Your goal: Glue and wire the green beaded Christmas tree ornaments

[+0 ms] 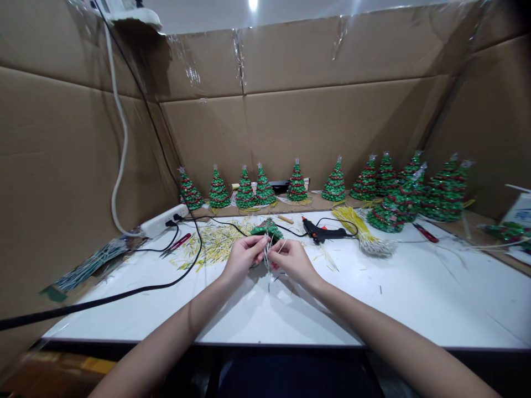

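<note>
A small green Christmas tree lies tipped over at the middle of the table, its base turned toward me. Thin white wires come out of that base and hang down between my hands. My left hand is closed, thumb and fingers pinching the wires at their left side. My right hand is closed too, pinching a white wire on the right. Which strands each hand grips is too fine to make out fully.
Behind stand several finished trees. A black glue gun and a bundle of yellow wires lie right. Left are wire clippings, red-handled snips, a power strip and a black cable crossing the table.
</note>
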The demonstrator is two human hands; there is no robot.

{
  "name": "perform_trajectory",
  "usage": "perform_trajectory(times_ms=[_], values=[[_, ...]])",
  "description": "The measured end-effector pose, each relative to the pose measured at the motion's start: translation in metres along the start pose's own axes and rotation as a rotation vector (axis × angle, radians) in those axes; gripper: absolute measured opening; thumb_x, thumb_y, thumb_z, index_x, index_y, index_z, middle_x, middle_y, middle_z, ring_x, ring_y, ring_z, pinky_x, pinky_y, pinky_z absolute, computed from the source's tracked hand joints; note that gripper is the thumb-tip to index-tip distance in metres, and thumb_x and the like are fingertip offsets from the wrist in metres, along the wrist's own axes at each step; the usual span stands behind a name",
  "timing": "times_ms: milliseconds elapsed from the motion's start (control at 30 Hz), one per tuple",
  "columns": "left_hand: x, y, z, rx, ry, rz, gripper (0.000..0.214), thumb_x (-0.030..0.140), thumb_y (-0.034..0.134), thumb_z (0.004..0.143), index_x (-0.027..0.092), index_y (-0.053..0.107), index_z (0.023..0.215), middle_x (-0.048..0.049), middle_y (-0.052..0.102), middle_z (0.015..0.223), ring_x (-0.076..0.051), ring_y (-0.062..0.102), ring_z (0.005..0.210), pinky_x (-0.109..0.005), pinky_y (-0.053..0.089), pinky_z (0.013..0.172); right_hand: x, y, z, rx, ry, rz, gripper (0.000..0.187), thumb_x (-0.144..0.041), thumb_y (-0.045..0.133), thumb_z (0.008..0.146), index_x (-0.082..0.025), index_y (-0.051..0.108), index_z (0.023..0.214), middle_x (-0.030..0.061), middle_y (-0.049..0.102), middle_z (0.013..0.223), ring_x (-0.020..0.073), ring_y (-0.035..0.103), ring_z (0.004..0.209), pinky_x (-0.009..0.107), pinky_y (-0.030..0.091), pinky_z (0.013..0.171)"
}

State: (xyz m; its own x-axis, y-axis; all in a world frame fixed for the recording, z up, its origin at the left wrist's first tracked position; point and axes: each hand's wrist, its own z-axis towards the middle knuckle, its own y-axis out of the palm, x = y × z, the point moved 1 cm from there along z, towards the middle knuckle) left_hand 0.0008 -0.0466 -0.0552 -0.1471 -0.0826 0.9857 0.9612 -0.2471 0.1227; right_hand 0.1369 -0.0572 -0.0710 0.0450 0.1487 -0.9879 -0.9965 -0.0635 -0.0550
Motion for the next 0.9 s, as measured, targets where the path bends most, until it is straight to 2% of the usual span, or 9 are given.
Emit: perform_trajectory(times_ms=[167,367,533,900], values=[[0.0022,0.0018,-0.0011,-0.008,0.039,0.049,0.037,0.043,0.073,0.070,0.009,0.070,0.082,0.0037,0.045,0.045,-0.006,0.036,0.042,-0.019,0.022,0.044,-0.0014,0.0008,-0.0011,-0.011,0.006,0.038,0.003,-0.019,0.057,0.062,-0.016,0.057,0.061,0.0000,0.061,0.049,0.0121,0.056,0.045,0.021,0.044,0.045],[0.0020,0.0017,-0.0017,-0.023,0.026,0.058,0.034,0.043,0.071,0.072,0.010,0.068,0.077,0.0044,0.044,0.045,-0.005,0.035,0.042,-0.019,0.021,0.043,-0.0002,0.0004,-0.0006,-0.022,0.010,0.021,0.004,-0.020,0.058,0.063,-0.016,0.057,0.061,0.0004,0.061,0.050,0.0122,0.055,0.046,0.022,0.043,0.046],[-0.0008,-0.0009,0.0000,0.000,0.027,0.026,0.034,0.043,0.069,0.073,0.011,0.066,0.083,0.0055,0.043,0.044,-0.005,0.033,0.040,-0.018,0.019,0.043,-0.0009,-0.0022,-0.0030,-0.017,-0.009,0.029,0.011,-0.026,0.062,0.066,-0.015,0.060,0.065,0.0005,0.061,0.051,0.0126,0.056,0.047,0.023,0.045,0.049],[-0.0021,-0.0020,0.0026,0.005,0.070,0.030,0.033,0.044,0.069,0.074,0.012,0.063,0.075,0.0047,0.046,0.041,-0.005,0.035,0.037,-0.018,0.021,0.040,-0.0030,-0.0022,-0.0045,-0.050,-0.058,0.100,0.023,-0.036,0.067,0.067,-0.014,0.061,0.069,0.0002,0.059,0.056,0.0109,0.052,0.046,0.023,0.042,0.048]])
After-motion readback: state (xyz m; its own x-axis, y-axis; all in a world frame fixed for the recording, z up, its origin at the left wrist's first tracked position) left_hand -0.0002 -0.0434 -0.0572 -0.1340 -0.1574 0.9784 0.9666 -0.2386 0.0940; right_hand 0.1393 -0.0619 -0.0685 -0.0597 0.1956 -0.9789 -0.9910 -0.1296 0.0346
